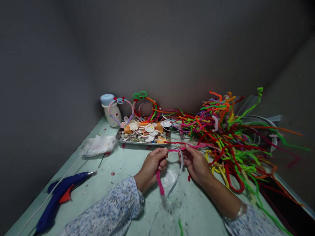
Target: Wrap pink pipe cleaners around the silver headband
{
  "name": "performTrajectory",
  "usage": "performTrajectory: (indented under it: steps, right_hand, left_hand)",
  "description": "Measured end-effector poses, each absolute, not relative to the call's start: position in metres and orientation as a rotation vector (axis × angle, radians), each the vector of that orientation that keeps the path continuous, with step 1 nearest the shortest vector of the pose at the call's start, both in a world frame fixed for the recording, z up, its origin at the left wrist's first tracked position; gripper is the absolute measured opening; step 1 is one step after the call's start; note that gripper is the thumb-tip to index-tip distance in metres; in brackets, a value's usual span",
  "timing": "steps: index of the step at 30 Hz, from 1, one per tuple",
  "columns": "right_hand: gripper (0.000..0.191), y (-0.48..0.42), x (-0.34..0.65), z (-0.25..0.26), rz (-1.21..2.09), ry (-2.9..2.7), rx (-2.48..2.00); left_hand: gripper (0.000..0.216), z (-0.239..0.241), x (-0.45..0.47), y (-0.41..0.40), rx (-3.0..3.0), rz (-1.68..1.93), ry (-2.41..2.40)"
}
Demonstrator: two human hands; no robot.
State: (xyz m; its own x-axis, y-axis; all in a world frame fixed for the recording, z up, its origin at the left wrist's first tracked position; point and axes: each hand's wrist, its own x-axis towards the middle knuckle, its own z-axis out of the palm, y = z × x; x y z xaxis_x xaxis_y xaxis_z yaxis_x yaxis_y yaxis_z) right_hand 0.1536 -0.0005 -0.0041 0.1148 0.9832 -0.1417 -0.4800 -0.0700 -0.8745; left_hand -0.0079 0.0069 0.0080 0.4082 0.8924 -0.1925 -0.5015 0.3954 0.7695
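Observation:
Between my hands is a thin pale headband (181, 169), its bare leg curving down on the right. Its left leg is covered in pink pipe cleaner (160, 183) and hangs below my left hand (153, 167). The fingers of that hand are closed around the headband's wrapped side. My right hand (197, 164) pinches a strand of pink pipe cleaner at the top of the band, close to the bare part. Its exact grip is partly hidden by the fingers. Behind both hands stands a metal tray (143, 144) heaped with shells.
A big tangle of coloured pipe cleaners (226, 129) spreads on the right. Finished headbands (122, 112) lean behind the tray beside a white jar with a blue lid (111, 111). A blue glue gun (54, 202) and a plastic bag (99, 145) lie left.

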Motion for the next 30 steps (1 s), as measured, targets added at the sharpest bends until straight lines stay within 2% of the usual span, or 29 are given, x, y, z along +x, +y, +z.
performTrajectory:
  steps: [9,20,30]
  right_hand:
    - [0.035,-0.014,0.143,0.007,1.348,-1.109,-1.038]
    - [0.02,-0.014,0.146,0.009,1.122,-1.316,-1.128]
    - [0.016,-0.012,0.147,-0.001,1.246,-1.261,-1.068]
  left_hand:
    - [0.033,0.011,-0.004,0.001,0.765,0.984,0.742]
    - [0.037,0.006,0.0,-0.002,0.866,0.965,0.76]
    - [0.029,0.011,0.001,-0.005,0.882,1.005,0.722]
